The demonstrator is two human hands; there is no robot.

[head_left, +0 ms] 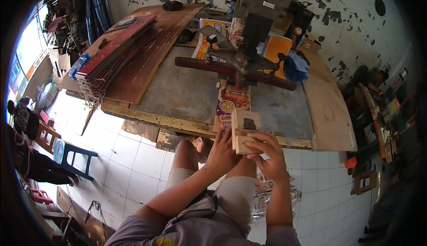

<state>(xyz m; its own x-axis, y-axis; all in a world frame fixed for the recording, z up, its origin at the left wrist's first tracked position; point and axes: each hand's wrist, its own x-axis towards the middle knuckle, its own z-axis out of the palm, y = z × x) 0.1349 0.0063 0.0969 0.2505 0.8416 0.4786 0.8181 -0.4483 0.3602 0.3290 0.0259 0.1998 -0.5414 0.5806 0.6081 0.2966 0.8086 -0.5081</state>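
My right hand (270, 158) grips a pale wooden block (247, 120) at the table's near edge, fingers over its near end. The block is built of boards with a recess, and a dark patch marks its face. Just left of it, my left hand (221, 152) is closed at the near end of a strip of colourful printed packaging (233, 98); its thumb is hidden. The strip runs away from me under a heavy metal press with a dark red crossbar (271, 80). How the strip sits under the press cannot be seen.
Stacked reddish boards (116, 46) lie on the table's left side, and a bare board (330, 112) on the right. Orange printed sheets (276, 52) sit behind the press. Blue stools (76, 159) stand on the tiled floor at left; shiny packets (273, 199) lie beside my legs.
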